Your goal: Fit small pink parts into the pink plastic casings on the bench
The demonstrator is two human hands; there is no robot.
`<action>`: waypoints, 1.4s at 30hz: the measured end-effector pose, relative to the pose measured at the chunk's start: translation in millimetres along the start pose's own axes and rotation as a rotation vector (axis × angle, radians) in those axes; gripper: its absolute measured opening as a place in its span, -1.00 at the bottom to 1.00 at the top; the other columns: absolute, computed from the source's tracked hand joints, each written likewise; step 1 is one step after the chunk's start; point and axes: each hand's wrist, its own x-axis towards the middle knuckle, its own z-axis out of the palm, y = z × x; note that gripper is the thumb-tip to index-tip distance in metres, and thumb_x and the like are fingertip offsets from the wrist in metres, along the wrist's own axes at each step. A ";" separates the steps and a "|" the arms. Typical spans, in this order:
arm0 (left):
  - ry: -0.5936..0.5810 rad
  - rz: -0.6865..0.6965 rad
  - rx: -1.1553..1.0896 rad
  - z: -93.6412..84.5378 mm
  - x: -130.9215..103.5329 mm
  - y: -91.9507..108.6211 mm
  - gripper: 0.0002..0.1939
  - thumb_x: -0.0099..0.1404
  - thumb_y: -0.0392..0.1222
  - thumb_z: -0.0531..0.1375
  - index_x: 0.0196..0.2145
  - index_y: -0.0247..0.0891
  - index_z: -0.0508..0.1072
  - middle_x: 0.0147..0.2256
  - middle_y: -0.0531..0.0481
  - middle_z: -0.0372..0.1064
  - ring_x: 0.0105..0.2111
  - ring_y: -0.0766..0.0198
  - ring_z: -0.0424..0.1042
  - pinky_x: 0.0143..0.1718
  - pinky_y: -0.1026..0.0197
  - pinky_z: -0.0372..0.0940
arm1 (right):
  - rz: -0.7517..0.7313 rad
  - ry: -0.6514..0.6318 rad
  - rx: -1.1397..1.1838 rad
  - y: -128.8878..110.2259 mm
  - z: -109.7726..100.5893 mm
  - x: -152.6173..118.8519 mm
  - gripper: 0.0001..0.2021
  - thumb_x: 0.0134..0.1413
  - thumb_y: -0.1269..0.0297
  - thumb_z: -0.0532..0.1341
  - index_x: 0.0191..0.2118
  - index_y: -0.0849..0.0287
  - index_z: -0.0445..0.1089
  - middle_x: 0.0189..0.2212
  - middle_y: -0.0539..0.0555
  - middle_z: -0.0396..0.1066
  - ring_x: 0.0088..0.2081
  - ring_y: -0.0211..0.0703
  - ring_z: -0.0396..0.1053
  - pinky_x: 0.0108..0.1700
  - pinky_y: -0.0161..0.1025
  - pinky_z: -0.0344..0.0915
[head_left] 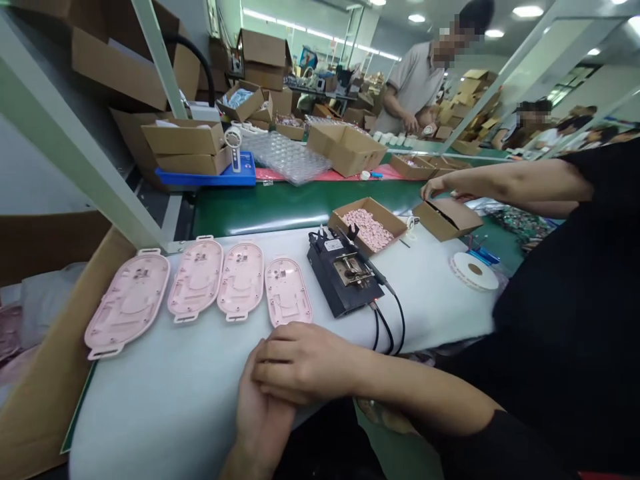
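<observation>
My right hand (pixel 303 363) is closed over my left hand (pixel 265 410) at the table's front edge. The left hand's fingers are mostly hidden under the right one. Just beyond my knuckles lies a small pink plastic shell (pixel 289 293), open side up. To its left, larger pink shells with end loops rest in a row: one (pixel 241 280) near the small shell, another (pixel 196 279) beside it, and a tilted one (pixel 127 303) at the far left. A black device (pixel 345 273) with metal parts and cables stands right of the small shell.
Behind the device sits a carton of small pink parts (pixel 370 227). A white tape roll (pixel 474 271) lies at the right, near a co-worker's hands at a brown box (pixel 447 219). A large carton (pixel 65 347) borders the left. Another person stands across the green belt (pixel 260 203).
</observation>
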 end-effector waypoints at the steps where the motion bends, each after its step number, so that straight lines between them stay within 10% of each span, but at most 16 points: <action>1: 0.000 -0.032 -0.017 0.9 0.4 2.3 -0.68 0.43 -0.32 0.06 0.05 -0.18 0.48 -0.29 -0.03 0.54 -0.14 0.17 0.56 -0.05 0.17 0.51 | 0.001 -0.008 0.001 -0.9 -1.6 0.8 -0.77 0.38 0.18 0.13 -0.10 0.18 0.47 -0.08 0.05 0.47 -0.12 -0.18 0.33 -0.08 -0.19 0.37; 17: 0.219 -0.104 -0.197 33.6 3.9 28.6 -0.73 0.50 -0.30 -0.01 -0.13 -0.39 0.49 -0.35 -0.01 0.46 -0.48 0.42 0.47 -0.56 0.43 0.36 | 0.119 -0.019 -0.074 6.2 -14.9 12.9 -0.75 0.43 0.16 0.11 -0.12 0.18 0.48 -0.02 0.03 0.50 0.03 -0.13 0.34 0.09 -0.19 0.31; 21: 0.264 -0.083 -0.143 37.6 1.9 36.4 -0.79 0.47 -0.33 0.04 -0.21 -0.36 0.48 -0.30 -0.04 0.42 -0.42 0.38 0.49 -0.57 0.41 0.37 | 0.080 0.074 -0.063 21.0 -49.7 24.3 -0.66 0.39 0.01 0.15 -0.05 0.18 0.48 -0.01 0.07 0.51 0.03 -0.14 0.39 0.07 -0.18 0.32; 24: 0.193 -0.104 -0.092 32.4 0.3 40.4 -0.84 0.41 -0.35 0.09 -0.33 -0.35 0.43 -0.45 0.06 0.22 -0.61 0.48 0.23 -0.75 0.45 0.12 | 0.238 0.129 -0.138 74.5 -95.6 48.1 -0.69 0.43 0.12 0.09 -0.06 0.21 0.49 -0.19 0.09 0.55 -0.12 -0.19 0.43 -0.01 -0.22 0.31; 28: 0.077 -0.084 0.029 20.2 5.0 44.2 -0.83 0.37 -0.27 0.20 -0.40 -0.32 0.38 -0.50 0.13 0.08 -0.67 0.53 -0.03 -0.77 0.45 -0.01 | 0.661 -0.408 -0.359 187.7 -129.4 84.1 -0.64 0.41 0.24 0.00 0.10 0.20 0.45 0.00 0.15 0.50 0.01 -0.05 0.41 0.09 -0.14 0.21; 32: 0.048 -0.077 0.114 9.6 16.3 45.9 -0.74 0.22 -0.16 0.39 -0.39 -0.31 0.39 -0.50 0.16 0.09 -0.66 0.55 -0.12 -0.74 0.45 -0.02 | 0.813 -0.831 -0.322 276.6 -104.8 93.7 -0.72 0.17 0.29 0.26 -0.03 0.22 0.57 -0.10 0.18 0.55 -0.06 0.06 0.47 0.01 -0.14 0.28; 42: -0.017 -0.093 0.198 3.8 19.9 47.0 -0.65 0.20 -0.03 0.41 -0.42 -0.31 0.37 -0.53 0.16 0.11 -0.66 0.56 -0.13 -0.71 0.45 -0.09 | 0.979 -1.428 -0.151 347.7 -30.6 72.4 -0.70 0.29 0.11 0.27 -0.07 0.27 0.44 -0.10 0.11 0.47 -0.07 -0.08 0.46 0.03 -0.02 0.44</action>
